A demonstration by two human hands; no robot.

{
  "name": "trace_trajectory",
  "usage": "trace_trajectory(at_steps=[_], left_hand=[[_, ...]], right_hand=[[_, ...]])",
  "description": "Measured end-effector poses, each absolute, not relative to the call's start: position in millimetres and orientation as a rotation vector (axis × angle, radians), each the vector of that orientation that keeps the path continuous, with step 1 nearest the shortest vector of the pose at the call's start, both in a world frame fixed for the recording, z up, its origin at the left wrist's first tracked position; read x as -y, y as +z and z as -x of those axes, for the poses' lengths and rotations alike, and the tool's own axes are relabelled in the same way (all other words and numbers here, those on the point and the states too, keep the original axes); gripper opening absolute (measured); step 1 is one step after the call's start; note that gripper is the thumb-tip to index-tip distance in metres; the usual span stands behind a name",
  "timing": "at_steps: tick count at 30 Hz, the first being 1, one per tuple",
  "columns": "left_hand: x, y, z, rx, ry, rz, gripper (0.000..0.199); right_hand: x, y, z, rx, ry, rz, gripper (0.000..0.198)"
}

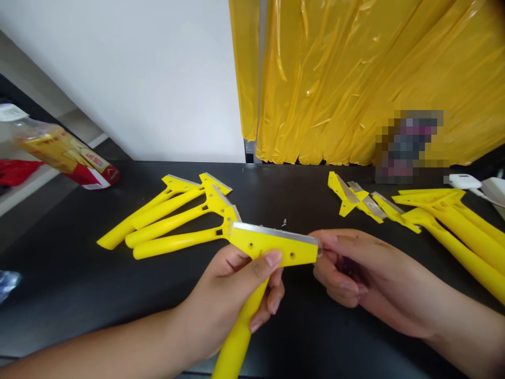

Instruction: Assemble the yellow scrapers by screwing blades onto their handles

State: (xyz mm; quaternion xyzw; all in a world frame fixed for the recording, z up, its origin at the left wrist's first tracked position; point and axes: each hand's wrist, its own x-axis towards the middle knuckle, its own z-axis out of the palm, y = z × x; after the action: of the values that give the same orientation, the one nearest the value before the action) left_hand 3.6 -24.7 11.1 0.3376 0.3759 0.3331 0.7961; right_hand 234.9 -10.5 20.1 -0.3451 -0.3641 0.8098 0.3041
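My left hand is wrapped round a yellow scraper, its thumb lying on the flat head. A metal blade runs along the head's far edge, and two screw holes show in the yellow face. At the head's right end, my right hand is closed, thumb and forefinger pinched by the blade's corner. Something dark and purplish shows inside its curled fingers, too hidden to name. Behind the scraper, a few small screws lie on the black table.
Several yellow scrapers with blades lie fanned out at left. To the right are loose yellow head plates and blades beside more yellow handles. A drink bottle leans at far left; a yellow plastic curtain hangs behind.
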Motion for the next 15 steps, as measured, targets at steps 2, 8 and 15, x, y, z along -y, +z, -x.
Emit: trace_trajectory(at_steps=[2,8,15], left_hand=[[24.3,11.2,-4.8,-0.827,0.697,-0.743,0.041],[24.8,13.5,-8.1,-0.916,0.692,-0.8,0.033],[20.1,11.7,-6.9,-0.95,0.678,-0.821,0.035]], right_hand=[[10.0,21.1,-235.8,1.058,2.091,0.938,0.037],[8.2,20.6,-232.8,1.1,2.045,1.05,0.025],[7.2,13.7,-231.6,0.988,2.059,1.088,0.028]])
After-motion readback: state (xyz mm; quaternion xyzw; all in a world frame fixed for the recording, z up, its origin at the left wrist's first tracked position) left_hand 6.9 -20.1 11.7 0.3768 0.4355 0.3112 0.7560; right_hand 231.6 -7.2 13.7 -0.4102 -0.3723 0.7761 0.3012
